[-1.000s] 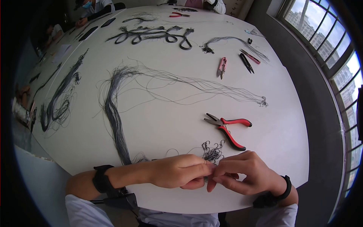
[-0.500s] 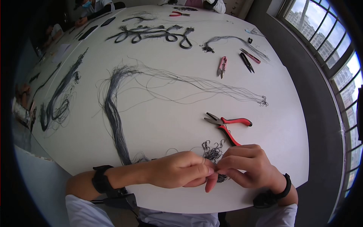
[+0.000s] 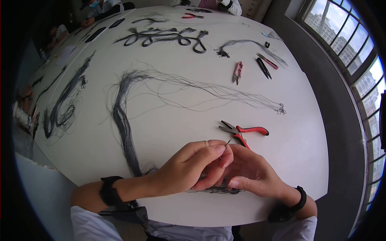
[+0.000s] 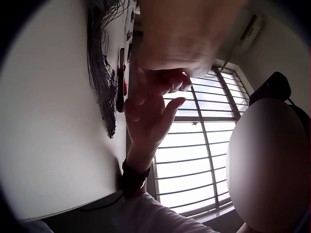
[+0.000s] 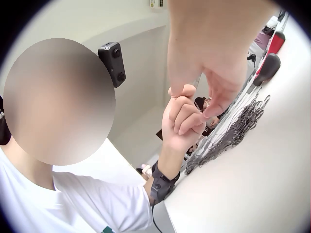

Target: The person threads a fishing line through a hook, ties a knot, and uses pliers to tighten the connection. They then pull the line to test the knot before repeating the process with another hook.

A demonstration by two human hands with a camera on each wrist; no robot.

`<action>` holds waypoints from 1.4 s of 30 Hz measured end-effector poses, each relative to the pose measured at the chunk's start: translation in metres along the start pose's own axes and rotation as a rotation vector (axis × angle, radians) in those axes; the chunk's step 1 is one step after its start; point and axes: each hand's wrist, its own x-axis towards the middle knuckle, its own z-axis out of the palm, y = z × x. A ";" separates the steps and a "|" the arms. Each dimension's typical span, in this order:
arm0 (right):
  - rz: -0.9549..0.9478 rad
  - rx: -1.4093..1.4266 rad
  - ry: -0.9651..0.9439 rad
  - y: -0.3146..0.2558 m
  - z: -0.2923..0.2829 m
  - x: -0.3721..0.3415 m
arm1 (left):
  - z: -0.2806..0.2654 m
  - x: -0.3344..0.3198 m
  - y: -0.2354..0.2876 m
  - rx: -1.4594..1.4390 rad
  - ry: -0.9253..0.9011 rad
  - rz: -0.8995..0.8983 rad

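Note:
Between thumb and forefinger my left hand point(image 3: 197, 162) pinches a thin dark piece point(image 3: 228, 141) whose tip sticks up past the fingertips. My right hand point(image 3: 257, 172) is just to its right, thumb spread and fingers loosely extended behind the left fingers. In the right wrist view, the right fingertips hang right at the curled left hand point(image 5: 182, 121). Beneath both hands lies a dark tangled pile of fish hooks and line point(image 5: 231, 133), mostly hidden in the head view. Red-handled pliers point(image 3: 255, 130) lie open just beyond the right hand, one handle partly covered.
A long bundle of dark fishing line point(image 3: 122, 120) bends across the table to small hooks point(image 3: 280, 108). Pink thread snips point(image 3: 238, 73) and black snips point(image 3: 263, 67) lie farther back, near looped bundles point(image 3: 165, 38). Other people sit at the far side.
Both hands have risen off the hook pile and moved forward, towards the pliers. The right thumb and fingers have parted from their pinch, while the left hand has turned and keeps pinching.

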 end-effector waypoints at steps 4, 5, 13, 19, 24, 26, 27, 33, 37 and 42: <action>0.271 0.159 -0.174 0.009 0.010 0.005 | 0.001 0.008 -0.009 -0.148 0.079 0.124; 0.238 0.066 -0.217 0.010 0.011 0.006 | -0.002 0.007 -0.008 -0.133 0.045 0.092; 0.068 -0.529 -0.074 0.001 0.017 -0.006 | -0.005 0.013 -0.015 -0.218 0.120 0.212; -0.057 -0.375 0.145 -0.006 0.010 -0.009 | -0.011 0.015 -0.021 -0.177 0.168 0.209; -0.100 -0.677 0.129 0.007 0.010 -0.006 | -0.006 0.015 -0.012 -0.376 0.256 0.177; -0.245 -0.833 0.076 0.013 0.015 -0.006 | -0.007 0.011 -0.007 -0.377 0.166 0.080; -0.235 -0.828 0.048 0.013 0.017 -0.007 | -0.007 0.008 -0.006 -0.378 0.165 0.078; -0.222 -0.990 -0.075 0.002 0.019 -0.014 | 0.001 0.001 -0.002 0.120 -0.044 -0.023; -0.182 -0.931 0.201 -0.019 0.010 -0.017 | -0.001 -0.001 -0.003 0.332 -0.079 -0.035; -0.429 -0.923 0.319 -0.012 0.004 -0.006 | 0.000 -0.002 0.001 0.516 -0.218 -0.091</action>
